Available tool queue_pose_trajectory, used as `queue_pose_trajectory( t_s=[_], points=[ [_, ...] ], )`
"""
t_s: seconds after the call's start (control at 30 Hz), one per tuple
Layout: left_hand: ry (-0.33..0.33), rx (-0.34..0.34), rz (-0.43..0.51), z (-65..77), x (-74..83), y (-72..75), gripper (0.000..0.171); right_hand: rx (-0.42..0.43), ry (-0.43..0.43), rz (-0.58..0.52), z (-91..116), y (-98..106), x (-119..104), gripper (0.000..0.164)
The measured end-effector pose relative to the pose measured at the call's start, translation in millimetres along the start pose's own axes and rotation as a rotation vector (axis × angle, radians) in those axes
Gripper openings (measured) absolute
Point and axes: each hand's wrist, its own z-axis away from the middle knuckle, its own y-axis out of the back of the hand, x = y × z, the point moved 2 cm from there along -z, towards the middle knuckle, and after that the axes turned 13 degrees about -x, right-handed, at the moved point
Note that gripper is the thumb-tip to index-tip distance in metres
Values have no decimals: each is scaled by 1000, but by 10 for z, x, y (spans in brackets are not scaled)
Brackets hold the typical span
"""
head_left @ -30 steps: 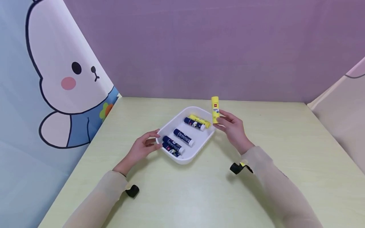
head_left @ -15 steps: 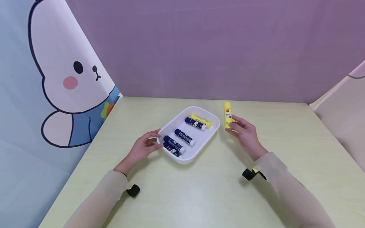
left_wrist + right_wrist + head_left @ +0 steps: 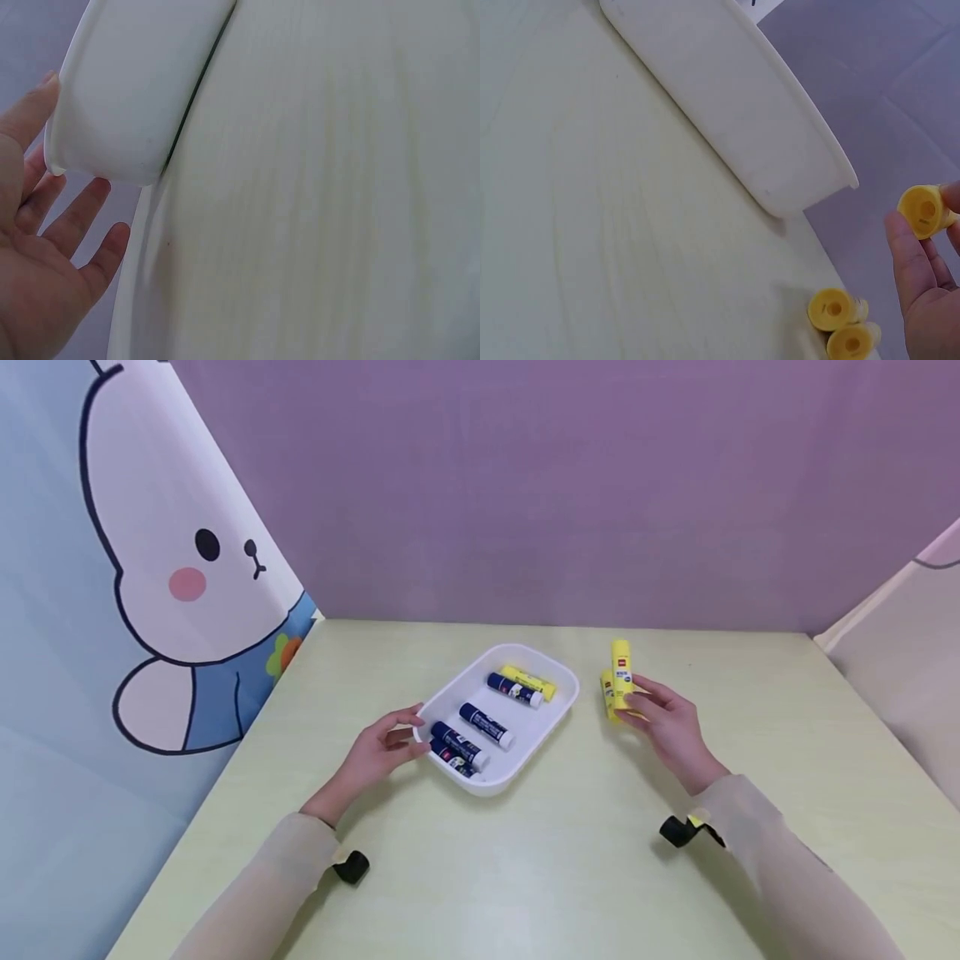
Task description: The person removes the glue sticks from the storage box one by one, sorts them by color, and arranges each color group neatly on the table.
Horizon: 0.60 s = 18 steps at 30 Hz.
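Observation:
My right hand [image 3: 670,727] pinches a yellow glue stick [image 3: 621,670] upright, right of the tray. Just behind it, partly covered in the head view, is another yellow glue stick [image 3: 607,695]. In the right wrist view, two yellow glue sticks [image 3: 831,309] sit side by side on the table, below the held glue stick [image 3: 922,210]. My left hand [image 3: 375,748] holds the near left corner of a white plastic tray [image 3: 517,752], thumb and fingers at its rim. Inside lie several navy glue sticks [image 3: 486,725] with white ends and one yellow glue stick [image 3: 529,682].
The pale wood table [image 3: 495,877] ends at a purple backdrop [image 3: 525,493]. A blue cloth with a printed cartoon figure [image 3: 150,610] hangs at the left. Each sleeve carries a small black wrist camera [image 3: 678,832].
My right hand has carried the yellow glue stick rightward and a little nearer, away from the tray's edge. Another yellow one now shows behind it. My left hand stays at the tray.

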Motion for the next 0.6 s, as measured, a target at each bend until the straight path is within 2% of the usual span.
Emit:
queue_pose_trajectory(
  t_s=[0.4,0.6],
  points=[
    [33,11,4,24,29,-17,35,5,24,-49,108,211,-43,32],
    [5,8,-2,11,35,-5,34,32,18,-42,133,309,-65,29]
  ],
)
